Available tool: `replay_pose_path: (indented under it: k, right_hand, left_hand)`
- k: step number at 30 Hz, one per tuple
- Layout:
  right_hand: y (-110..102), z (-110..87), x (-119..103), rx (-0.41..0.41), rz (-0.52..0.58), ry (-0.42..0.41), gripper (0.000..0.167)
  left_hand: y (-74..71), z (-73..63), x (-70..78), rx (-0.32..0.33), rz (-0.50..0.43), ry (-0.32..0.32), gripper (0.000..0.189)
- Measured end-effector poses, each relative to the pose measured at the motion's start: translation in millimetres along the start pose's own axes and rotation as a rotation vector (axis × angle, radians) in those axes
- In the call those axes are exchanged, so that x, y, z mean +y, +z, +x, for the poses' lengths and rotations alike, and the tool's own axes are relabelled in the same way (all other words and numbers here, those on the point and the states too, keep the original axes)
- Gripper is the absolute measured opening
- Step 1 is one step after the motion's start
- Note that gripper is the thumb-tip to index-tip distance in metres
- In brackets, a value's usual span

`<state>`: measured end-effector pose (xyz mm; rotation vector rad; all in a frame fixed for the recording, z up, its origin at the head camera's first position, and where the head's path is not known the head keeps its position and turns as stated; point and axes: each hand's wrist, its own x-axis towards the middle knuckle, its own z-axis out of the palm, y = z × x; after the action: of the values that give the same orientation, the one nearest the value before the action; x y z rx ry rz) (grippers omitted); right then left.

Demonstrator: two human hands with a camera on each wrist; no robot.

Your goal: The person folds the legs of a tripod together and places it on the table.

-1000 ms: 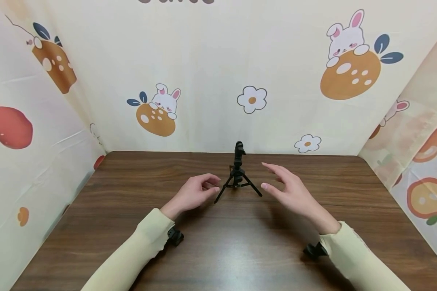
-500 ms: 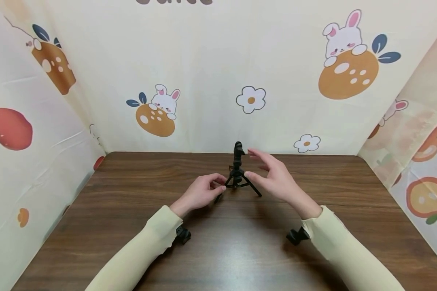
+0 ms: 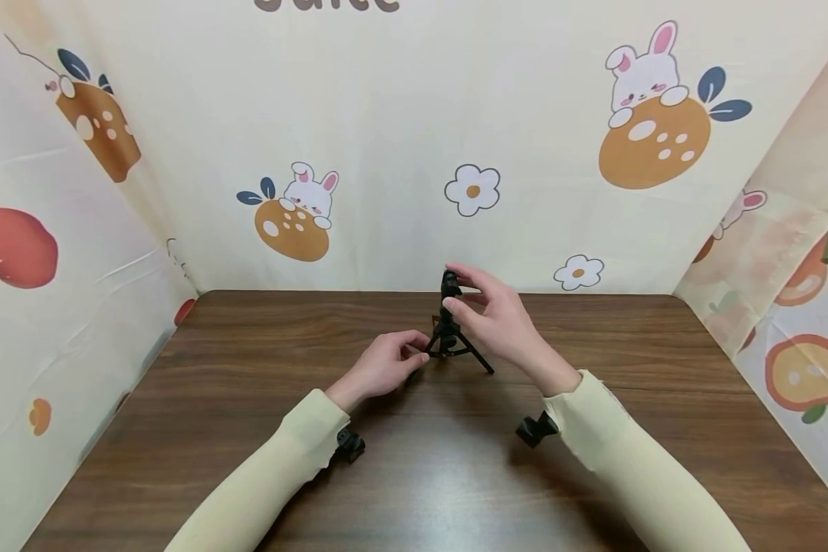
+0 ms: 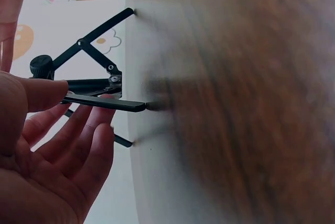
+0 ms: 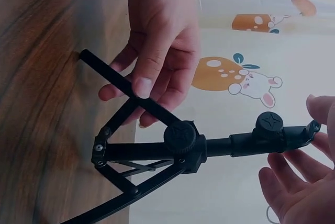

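Note:
A black mini tripod [image 3: 445, 330] stands upright on the table with its legs spread. My left hand [image 3: 385, 362] pinches the tripod's left leg, thumb on one side and fingers behind it, as the left wrist view shows from close by. Around the top of the centre post my right hand [image 3: 500, 318] is held with thumb and fingers apart. In the right wrist view the tripod's tilted head [image 5: 309, 130] sits between that thumb and the fingers. A large knob [image 5: 179, 136] is at the leg hub and a smaller knob [image 5: 269, 124] near the top.
The dark wood-grain table [image 3: 262, 429] ends at a pale curtain [image 3: 386, 115] printed with rabbits, fruit and flowers, just behind the tripod. More printed cloth [image 3: 14, 337] hangs on both sides. A small black camera is strapped under each sleeve cuff.
My right hand has moved left and up to the top of the tripod. My left hand has moved slightly right and taken hold of the leg. The tripod stays in place.

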<state>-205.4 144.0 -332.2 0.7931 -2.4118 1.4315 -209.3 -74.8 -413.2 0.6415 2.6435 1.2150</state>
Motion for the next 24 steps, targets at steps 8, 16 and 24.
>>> replay_pose_path:
  k: [8,16,24]
  right_hand:
    - [3.1,9.9,-3.8,0.041,0.079,0.062,0.04]
    - [7.0,11.7,1.0,0.078,0.015,0.045,0.041]
    - [9.1,13.1,2.9,0.088,0.006,0.03,0.041]
  left_hand:
    - [-1.0,1.4,2.4,-0.007,-0.032,0.017,0.023]
    - [-1.9,5.8,3.5,-0.013,-0.065,0.011,0.025]
    - [-5.0,7.2,1.9,-0.045,-0.061,0.038,0.029]
